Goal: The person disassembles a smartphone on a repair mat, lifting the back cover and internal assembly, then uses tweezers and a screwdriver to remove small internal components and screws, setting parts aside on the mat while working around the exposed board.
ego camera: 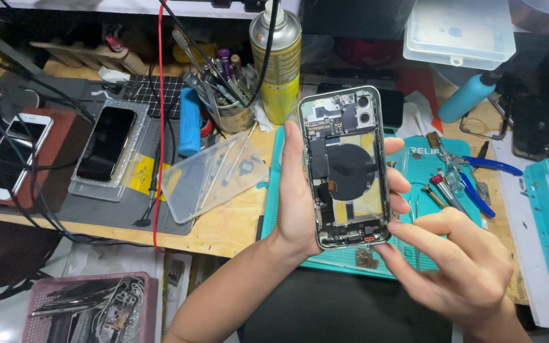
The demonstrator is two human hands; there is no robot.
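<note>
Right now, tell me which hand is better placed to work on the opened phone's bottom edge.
Right hand: probably better, its fingertips already touch the opened phone at the lower corner. The left hand is wrapped around the frame, holding it up.

A phone repair workshop: teal work mat (414, 166), cup of tools (227, 105), spray can (279, 60), spare phones (11, 154) on a cluttered bench

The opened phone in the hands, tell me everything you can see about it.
The opened phone is a screenless shell with a shiny metal frame, held upright facing the camera above the teal work mat. Inside show a dark round coil at centre, yellowish film, small boards and two square camera openings at the top. The left hand grips it from behind, fingers wrapping its right edge. The right hand touches its lower right corner with a fingertip.
</note>
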